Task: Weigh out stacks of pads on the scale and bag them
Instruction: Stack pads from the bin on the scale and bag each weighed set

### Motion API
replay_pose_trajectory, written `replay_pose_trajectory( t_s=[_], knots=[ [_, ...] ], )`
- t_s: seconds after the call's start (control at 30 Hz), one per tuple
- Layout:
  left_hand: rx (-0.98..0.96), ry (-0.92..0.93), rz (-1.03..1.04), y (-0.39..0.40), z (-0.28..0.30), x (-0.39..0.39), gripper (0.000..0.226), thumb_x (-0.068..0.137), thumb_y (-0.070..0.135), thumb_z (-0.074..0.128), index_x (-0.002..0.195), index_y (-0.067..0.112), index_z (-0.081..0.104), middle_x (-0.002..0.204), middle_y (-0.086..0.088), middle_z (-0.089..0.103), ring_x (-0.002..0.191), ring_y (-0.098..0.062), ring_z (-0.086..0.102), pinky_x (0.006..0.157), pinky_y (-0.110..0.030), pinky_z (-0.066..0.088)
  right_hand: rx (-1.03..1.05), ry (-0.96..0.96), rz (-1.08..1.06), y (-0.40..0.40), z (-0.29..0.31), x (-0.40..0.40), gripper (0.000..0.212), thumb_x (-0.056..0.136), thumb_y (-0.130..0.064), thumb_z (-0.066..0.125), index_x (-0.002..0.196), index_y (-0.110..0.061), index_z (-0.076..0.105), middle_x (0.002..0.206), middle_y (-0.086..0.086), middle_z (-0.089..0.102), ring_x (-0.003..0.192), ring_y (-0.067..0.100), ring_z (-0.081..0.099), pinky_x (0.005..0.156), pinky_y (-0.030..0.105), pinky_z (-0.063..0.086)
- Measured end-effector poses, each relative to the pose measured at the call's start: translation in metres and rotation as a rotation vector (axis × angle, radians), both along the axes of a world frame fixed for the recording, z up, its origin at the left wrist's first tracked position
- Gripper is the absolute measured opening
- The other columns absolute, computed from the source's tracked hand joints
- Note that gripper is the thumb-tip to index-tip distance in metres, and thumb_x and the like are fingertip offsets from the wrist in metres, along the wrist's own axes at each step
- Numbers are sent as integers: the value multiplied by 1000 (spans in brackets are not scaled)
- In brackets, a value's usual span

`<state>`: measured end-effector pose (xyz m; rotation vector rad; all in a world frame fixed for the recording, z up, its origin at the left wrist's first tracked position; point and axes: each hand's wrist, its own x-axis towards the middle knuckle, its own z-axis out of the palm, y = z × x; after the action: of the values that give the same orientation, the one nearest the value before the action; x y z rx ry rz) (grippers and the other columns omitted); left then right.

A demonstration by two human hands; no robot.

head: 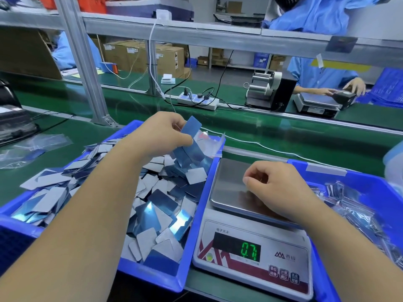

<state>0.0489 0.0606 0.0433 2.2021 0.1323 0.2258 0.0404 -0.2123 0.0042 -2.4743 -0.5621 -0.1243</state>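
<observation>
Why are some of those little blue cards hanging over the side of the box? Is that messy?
A bit messy, yes. The pads lie in a loose jumble in the blue bin, not in neat stacks, and a few stick out over its left rim. Also odd: the scale shows 0.7, though nothing visible lies on its metal pan.
</observation>
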Motion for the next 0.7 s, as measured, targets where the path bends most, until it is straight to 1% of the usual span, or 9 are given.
replay_pose_trajectory(
  t_s=[0.07,0.13,0.2,0.33,0.37,0.43,0.53,0.6,0.7],
  knots=[
    [-39,-23,27,-3,-1,0,9,80,15,76,81,19,67,67,3,64,52,-10,56,39,-17,41,6,-3,1,0,0,0,15,86,-28,62,72,-32,66,69,-24,64,68,-1,58,61,22,47],
    [-91,-59,66,-8,-3,1,9,82,15,74,84,15,66,74,-1,63,61,-15,55,46,-24,44,15,-11,4,0,1,1,15,86,-28,63,71,-32,66,70,-26,64,70,-2,57,60,20,44],
    [-164,-71,64,-18,-4,3,9,82,15,74,83,14,65,77,-3,63,66,-19,56,53,-28,46,31,-32,-6,0,4,2,16,86,-26,64,70,-30,66,68,-26,63,68,-3,57,58,13,41],
    [-230,-6,-64,-61,-9,4,9,81,13,73,85,10,66,75,-6,67,62,-19,64,52,-27,53,145,-92,-148,-7,25,7,15,84,-24,63,70,-26,68,61,-26,62,61,-5,55,50,7,38],
    [-259,15,-102,-74,-11,3,9,81,12,74,84,10,66,73,-5,68,60,-17,65,51,-26,54,181,-103,-193,-11,32,8,15,84,-25,63,69,-26,68,60,-26,61,57,-5,53,47,9,36],
    [-262,45,-161,-99,-18,5,9,80,10,75,80,8,66,67,-2,65,54,-13,62,48,-21,49,263,-109,-250,-19,43,10,15,81,-25,62,68,-27,68,57,-23,61,51,-3,51,51,16,38],
    [-116,80,-223,-123,-29,8,14,79,16,76,82,4,69,66,-1,63,56,-14,56,53,-21,45,326,-87,-266,-26,48,9,15,80,-24,61,66,-26,68,54,-18,60,48,0,48,53,23,39],
    [94,61,-219,-129,-35,8,14,78,25,75,80,11,73,65,0,66,57,-13,54,48,-20,42,264,-78,-274,-28,43,9,16,80,-23,60,67,-25,68,55,-17,61,51,3,49,53,23,38],
    [290,17,-199,-126,-37,4,23,80,38,73,81,15,74,72,-3,70,62,-17,57,54,-26,46,212,-55,-294,-32,27,12,15,80,-22,59,68,-23,68,57,-15,62,59,9,54,55,24,39]
  ],
)
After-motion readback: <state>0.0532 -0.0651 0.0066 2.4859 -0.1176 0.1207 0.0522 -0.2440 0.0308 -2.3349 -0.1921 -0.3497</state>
